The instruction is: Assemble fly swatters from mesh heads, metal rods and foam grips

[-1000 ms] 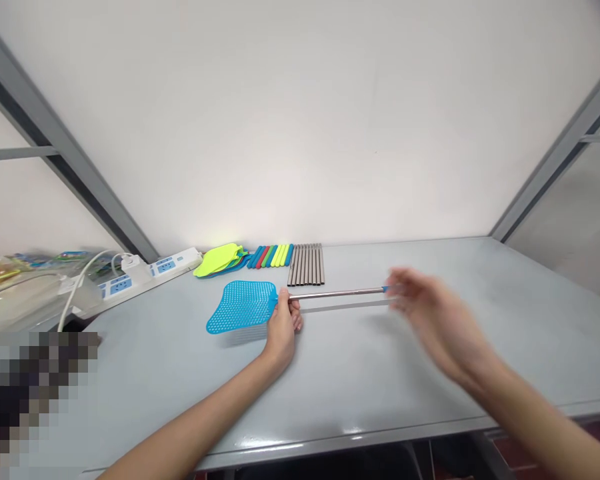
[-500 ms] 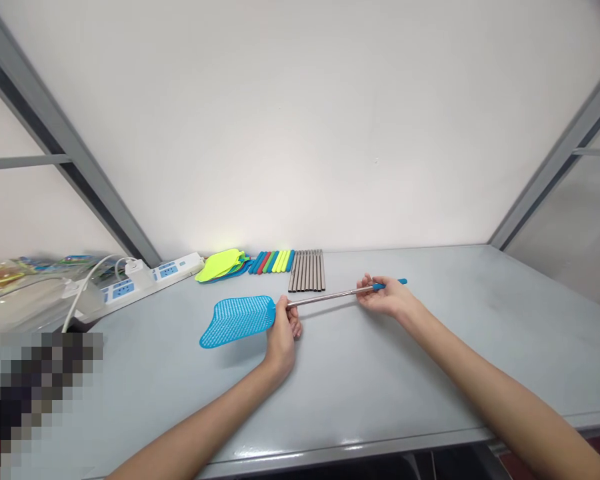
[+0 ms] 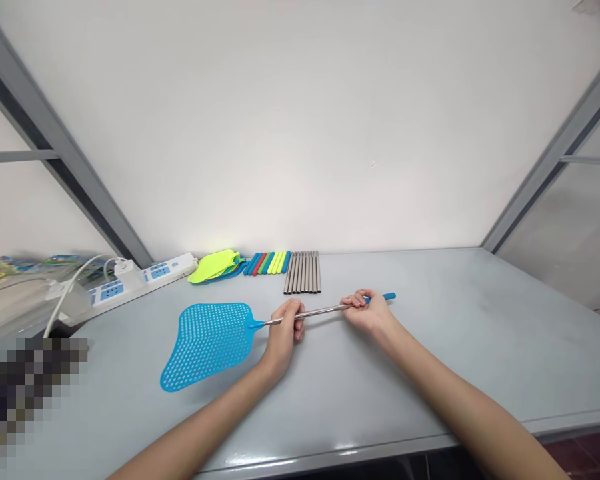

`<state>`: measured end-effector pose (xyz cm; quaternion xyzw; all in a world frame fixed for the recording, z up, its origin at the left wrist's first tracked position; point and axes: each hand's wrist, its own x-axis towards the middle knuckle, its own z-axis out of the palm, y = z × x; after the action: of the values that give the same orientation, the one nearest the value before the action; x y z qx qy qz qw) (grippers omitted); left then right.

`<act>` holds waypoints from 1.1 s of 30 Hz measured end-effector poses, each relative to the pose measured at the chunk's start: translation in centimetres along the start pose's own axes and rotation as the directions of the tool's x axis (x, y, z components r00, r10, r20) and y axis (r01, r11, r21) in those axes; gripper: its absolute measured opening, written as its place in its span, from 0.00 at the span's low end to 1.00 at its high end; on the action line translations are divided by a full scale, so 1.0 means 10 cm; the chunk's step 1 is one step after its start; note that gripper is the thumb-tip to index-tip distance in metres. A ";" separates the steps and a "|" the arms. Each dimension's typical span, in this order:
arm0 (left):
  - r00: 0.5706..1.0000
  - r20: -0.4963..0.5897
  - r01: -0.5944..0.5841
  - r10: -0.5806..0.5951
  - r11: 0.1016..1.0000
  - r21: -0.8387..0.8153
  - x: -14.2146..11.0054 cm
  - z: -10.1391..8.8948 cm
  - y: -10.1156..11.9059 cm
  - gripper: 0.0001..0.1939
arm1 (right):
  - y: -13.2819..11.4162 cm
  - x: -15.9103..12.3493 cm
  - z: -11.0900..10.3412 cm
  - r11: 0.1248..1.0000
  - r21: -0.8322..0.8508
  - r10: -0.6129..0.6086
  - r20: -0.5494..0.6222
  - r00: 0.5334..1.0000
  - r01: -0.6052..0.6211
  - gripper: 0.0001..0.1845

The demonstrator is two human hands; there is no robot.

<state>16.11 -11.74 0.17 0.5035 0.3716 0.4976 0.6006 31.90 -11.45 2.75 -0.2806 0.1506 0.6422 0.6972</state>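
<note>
A fly swatter [image 3: 210, 339] with a blue perforated head, a metal rod and a blue handle is held across the table in both hands. My left hand [image 3: 281, 333] is closed round the rod, a little way from the head. Further right, my right hand [image 3: 367, 311] wraps the rod where it meets the handle, and the handle's end sticks out beyond the palm. The broad face of the head shows, tilted, at the left.
Along the back of the grey table [image 3: 430, 347] lie yellow and blue swatter heads [image 3: 215, 265], a row of coloured handles [image 3: 267, 263] and several metal rods [image 3: 303, 272]. A power strip [image 3: 150, 275] with plugs and cables stands at the left, near plastic-wrapped items.
The swatter's head has turned to show more of its face and moved left and nearer. My left hand now grips further along the rod from the head; my right hand has come left and lower.
</note>
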 end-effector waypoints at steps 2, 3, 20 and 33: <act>1.000 0.023 -0.001 0.002 1.000 -0.003 0.00 0.00 0.00 0.15 | 0.05 -0.01 -0.04 1.000 0.018 -0.002 0.004 1.000 0.002 0.11; 0.999 0.045 -0.003 0.003 1.000 -0.010 0.00 0.00 0.00 0.15 | 0.06 -0.01 -0.05 1.000 0.027 -0.004 0.006 1.000 0.004 0.12; 0.894 -0.091 0.232 -0.439 0.627 -0.744 0.60 0.47 0.40 0.16 | 0.08 -0.04 0.07 0.979 0.073 -0.191 0.032 0.981 0.188 0.14; 0.839 -0.319 0.071 -0.440 0.671 -0.738 0.34 0.69 0.43 0.15 | 0.25 -0.06 0.03 0.950 0.054 -0.310 0.028 0.950 0.309 0.14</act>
<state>22.48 -10.07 6.05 0.0411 0.3581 0.6148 0.7015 29.34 -11.68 2.86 -0.2721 0.1078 0.5261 0.7985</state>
